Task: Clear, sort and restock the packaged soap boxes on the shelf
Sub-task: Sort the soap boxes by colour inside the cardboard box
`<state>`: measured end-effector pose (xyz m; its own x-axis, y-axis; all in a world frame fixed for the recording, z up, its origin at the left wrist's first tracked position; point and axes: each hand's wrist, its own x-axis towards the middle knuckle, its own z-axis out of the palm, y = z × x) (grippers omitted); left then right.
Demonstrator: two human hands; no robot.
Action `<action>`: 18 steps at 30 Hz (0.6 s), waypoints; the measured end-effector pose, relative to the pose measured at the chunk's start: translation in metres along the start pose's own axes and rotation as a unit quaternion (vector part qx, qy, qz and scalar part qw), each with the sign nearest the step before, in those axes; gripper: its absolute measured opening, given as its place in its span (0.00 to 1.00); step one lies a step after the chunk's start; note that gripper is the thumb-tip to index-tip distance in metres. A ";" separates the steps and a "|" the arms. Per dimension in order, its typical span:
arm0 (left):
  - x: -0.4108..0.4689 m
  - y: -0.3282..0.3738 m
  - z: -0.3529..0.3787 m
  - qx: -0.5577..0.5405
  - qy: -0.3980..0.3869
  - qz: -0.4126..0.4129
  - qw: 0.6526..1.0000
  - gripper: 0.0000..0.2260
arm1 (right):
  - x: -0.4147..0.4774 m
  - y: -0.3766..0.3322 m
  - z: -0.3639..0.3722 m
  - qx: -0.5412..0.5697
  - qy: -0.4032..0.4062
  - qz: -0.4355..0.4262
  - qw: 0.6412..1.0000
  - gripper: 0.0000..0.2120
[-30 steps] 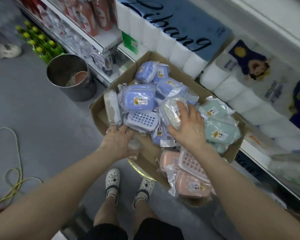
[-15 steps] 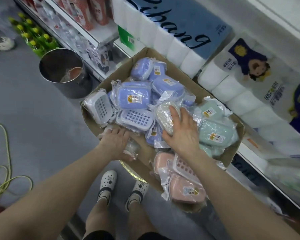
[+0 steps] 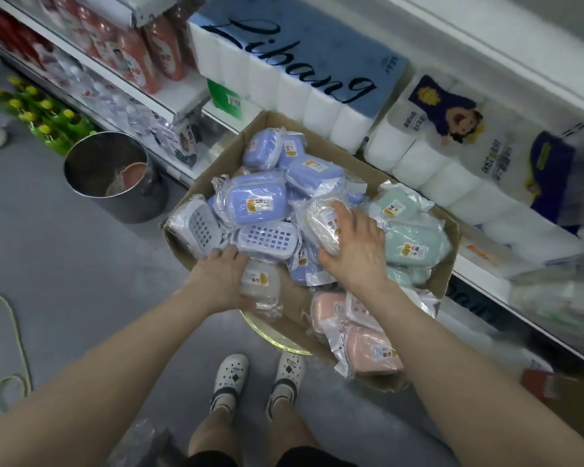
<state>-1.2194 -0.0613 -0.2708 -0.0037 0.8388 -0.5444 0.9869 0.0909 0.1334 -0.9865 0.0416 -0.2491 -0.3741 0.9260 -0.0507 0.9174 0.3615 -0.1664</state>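
A cardboard box (image 3: 450, 230) holds several plastic-wrapped soap boxes: blue ones (image 3: 258, 198) at the back, green ones (image 3: 412, 244) on the right, pink ones (image 3: 371, 348) at the near corner. My left hand (image 3: 220, 278) grips a clear wrapped soap box (image 3: 262, 286) at the box's near edge. My right hand (image 3: 354, 244) lies over a cream wrapped soap box (image 3: 322, 224) in the middle, fingers curled around it. A white soap box (image 3: 198, 225) with a grid of holes leans at the left corner.
A metal bucket (image 3: 115, 176) stands on the grey floor left of the box. Toilet paper packs (image 3: 304, 72) fill the shelf behind. Red bottles (image 3: 149, 52) and green bottles (image 3: 48, 119) are at the far left. A yellow cord (image 3: 11, 332) lies on the floor.
My left hand has pulled the clear soap box out toward the near edge. The white grid soap box has tipped flat at the left corner. My right hand stays on the cream one.
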 end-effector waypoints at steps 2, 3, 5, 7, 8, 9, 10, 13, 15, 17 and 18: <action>-0.011 -0.008 -0.016 -0.027 0.045 0.010 0.999 0.43 | -0.006 -0.005 -0.012 0.019 0.011 0.014 1.000 0.42; -0.016 -0.011 -0.024 -0.042 0.075 0.017 0.996 0.43 | -0.009 -0.007 -0.019 0.028 0.020 0.018 0.999 0.42; -0.025 -0.014 -0.039 -0.077 0.141 0.035 0.986 0.42 | -0.017 -0.010 -0.034 0.042 0.041 0.027 0.998 0.42; -0.032 -0.013 -0.056 -0.098 0.197 0.055 0.974 0.42 | -0.027 -0.011 -0.050 0.052 0.062 0.035 0.996 0.42; -0.035 -0.011 -0.065 -0.100 0.219 0.065 0.968 0.42 | -0.032 -0.010 -0.058 0.055 0.069 0.041 0.995 0.43; -0.037 -0.008 -0.074 -0.098 0.240 0.075 0.963 0.43 | -0.038 -0.008 -0.066 0.056 0.076 0.049 0.994 0.43; -0.039 -0.003 -0.083 -0.097 0.259 0.091 0.957 0.42 | -0.044 -0.006 -0.074 0.054 0.084 0.059 0.993 0.44; -0.044 0.018 -0.110 -0.093 0.289 0.140 0.942 0.41 | -0.066 0.005 -0.096 0.034 0.114 0.089 0.989 0.43; -0.046 0.037 -0.123 -0.082 0.292 0.166 0.938 0.41 | -0.084 0.017 -0.110 0.028 0.136 0.109 0.984 0.42; -0.045 0.060 -0.132 -0.068 0.296 0.197 0.932 0.41 | -0.105 0.031 -0.121 0.026 0.159 0.130 0.978 0.40; -0.044 0.072 -0.134 -0.059 0.294 0.212 0.930 0.41 | -0.117 0.039 -0.125 0.024 0.168 0.143 0.975 0.40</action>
<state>-1.1695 -0.0197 -0.1258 0.2610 0.9578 0.1204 0.8952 -0.2868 0.3412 -0.8903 -0.0388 -0.1263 -0.0310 0.9743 0.2233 0.9674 0.0854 -0.2383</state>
